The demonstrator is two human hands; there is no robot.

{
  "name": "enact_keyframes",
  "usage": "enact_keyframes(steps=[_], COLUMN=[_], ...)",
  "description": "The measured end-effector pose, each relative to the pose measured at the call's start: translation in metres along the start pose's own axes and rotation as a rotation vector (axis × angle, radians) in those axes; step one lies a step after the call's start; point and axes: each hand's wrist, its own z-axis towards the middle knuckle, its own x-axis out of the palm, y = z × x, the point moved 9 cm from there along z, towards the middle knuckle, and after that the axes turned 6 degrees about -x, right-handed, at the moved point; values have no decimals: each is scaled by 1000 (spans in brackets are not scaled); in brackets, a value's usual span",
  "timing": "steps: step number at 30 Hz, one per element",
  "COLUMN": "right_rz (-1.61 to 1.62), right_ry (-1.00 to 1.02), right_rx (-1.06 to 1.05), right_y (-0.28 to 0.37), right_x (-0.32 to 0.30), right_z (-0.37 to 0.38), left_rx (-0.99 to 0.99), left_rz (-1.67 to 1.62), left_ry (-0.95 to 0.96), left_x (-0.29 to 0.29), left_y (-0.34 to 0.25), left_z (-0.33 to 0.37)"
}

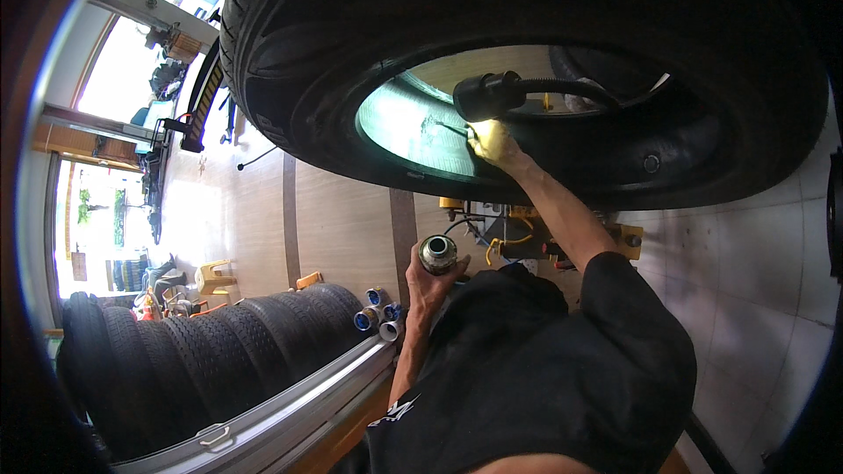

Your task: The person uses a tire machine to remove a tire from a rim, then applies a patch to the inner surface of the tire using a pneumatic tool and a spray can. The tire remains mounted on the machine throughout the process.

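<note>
A large black tire (299, 114) hangs in front of me, its inner side lit by a black lamp (481, 98) on a flexible neck. My right hand (495, 144) reaches into the tire's opening, its fingers closed on a thin dark stick-like tool (451, 128). The tool's tip points at the bright inner wall; whether it touches, I cannot tell. Below the tire, my left hand (428, 279) is wrapped round a small open metal can (438, 251), held upright with its round mouth facing up.
A row of black tires (219, 342) stands at the lower left behind a metal rail (263, 404). Several rolls or cans (379, 314) sit beside them. Yellow machine parts with hoses (518, 237) are under the tire. A yellow stool (213, 277) stands farther left.
</note>
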Motion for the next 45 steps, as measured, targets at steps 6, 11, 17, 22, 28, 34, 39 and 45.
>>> enact_keyframes(steps=[6,11,17,22,28,34,39,45], right_rz=[170,47,76,186,135,92,144,114], right_ry=[74,175,12,158,64,40,-9,2], right_rx=[-2,60,-81,274,88,75,-117,-63], right_y=[15,1,26,-13,1,10,26,20], right_x=[-6,21,-6,19,12,8,4,11], right_z=[13,3,15,10,14,18,17,23], left_rx=[-11,-35,-32,3,-11,-29,-65,-52], left_rz=[7,18,25,42,18,97,58,70], left_ry=[43,52,48,55,53,0,8,-3], left_x=[0,0,-2,-1,-1,-9,-12,-12], left_y=[-3,-3,3,-3,6,0,16,4], left_z=[0,-4,-4,-3,-2,-4,-1,-1])
